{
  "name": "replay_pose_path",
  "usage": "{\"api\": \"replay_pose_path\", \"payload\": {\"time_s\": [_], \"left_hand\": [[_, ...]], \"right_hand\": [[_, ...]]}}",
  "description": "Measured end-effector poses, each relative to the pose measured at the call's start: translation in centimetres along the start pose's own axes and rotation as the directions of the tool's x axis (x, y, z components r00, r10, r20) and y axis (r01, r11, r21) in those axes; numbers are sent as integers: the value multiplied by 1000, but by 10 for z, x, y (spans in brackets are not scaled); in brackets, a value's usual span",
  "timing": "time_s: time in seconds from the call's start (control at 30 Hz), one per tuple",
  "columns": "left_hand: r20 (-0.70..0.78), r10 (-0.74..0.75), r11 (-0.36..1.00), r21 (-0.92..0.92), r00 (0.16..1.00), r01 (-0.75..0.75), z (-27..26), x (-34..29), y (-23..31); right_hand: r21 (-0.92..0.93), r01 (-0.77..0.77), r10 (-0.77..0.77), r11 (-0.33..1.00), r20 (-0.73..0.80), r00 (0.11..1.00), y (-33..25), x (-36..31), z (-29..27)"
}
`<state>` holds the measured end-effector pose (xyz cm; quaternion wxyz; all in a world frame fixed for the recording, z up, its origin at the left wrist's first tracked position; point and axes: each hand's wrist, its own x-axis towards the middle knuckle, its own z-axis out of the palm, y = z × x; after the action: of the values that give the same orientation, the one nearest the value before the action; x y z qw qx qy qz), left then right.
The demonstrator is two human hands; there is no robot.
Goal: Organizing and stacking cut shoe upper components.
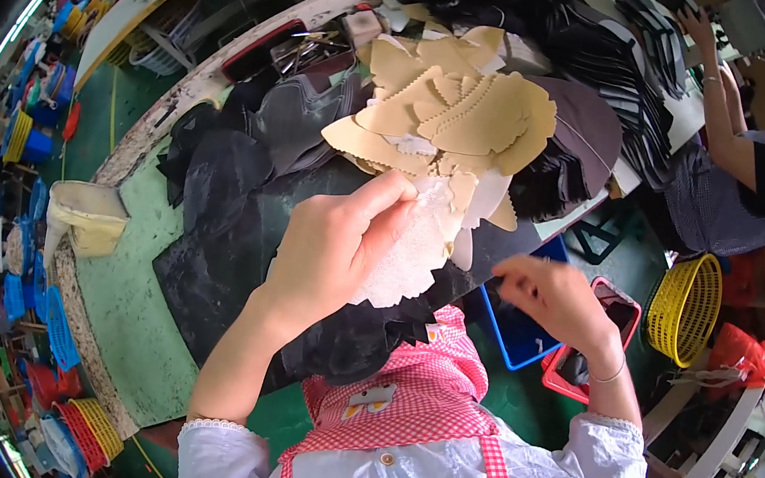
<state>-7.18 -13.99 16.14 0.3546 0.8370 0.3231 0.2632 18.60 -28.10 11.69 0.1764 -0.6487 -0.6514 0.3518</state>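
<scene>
Head view: the left hand (330, 242) pinches the white piece (404, 256) by its upper edge, thumb against forefinger, on the near side of the tan pile (493, 114). The right hand (561, 304) is to the pile's near right, its fingers curled; it is blurred, so I cannot tell whether they grip anything. Beyond it, also near right of the pile, shows the blue bin (524, 342). Black pieces (227, 186) lie left of the pile. To handle the white piece well, a light pinch close to the edge seems best, since it looks thin and its toothed border could crease. Holding it clear of the pile should avoid snagging; the right hand could steady the lower edge.
</scene>
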Motion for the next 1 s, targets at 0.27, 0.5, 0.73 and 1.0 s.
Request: {"api": "replay_pose_path", "payload": {"time_s": [0.27, 0.5, 0.73, 1.0], "left_hand": [[2, -74, 995, -64, 997, 74, 14, -4, 7], [-77, -234, 929, -311, 969, 200, -15, -14, -22], [-34, -176, 962, -215, 984, 165, -2, -11, 3], [-310, 199, 979, 108, 930, -173, 9, -14, -2]], "right_hand": [[179, 316, -241, 932, -347, 906, -59, 37, 7], [850, 55, -16, 523, -54, 998, 34, -15, -5], [193, 25, -25, 981, -7, 1000, -15, 3, -4], [170, 514, -287, 841, -664, 690, -62, 63, 5]]}}
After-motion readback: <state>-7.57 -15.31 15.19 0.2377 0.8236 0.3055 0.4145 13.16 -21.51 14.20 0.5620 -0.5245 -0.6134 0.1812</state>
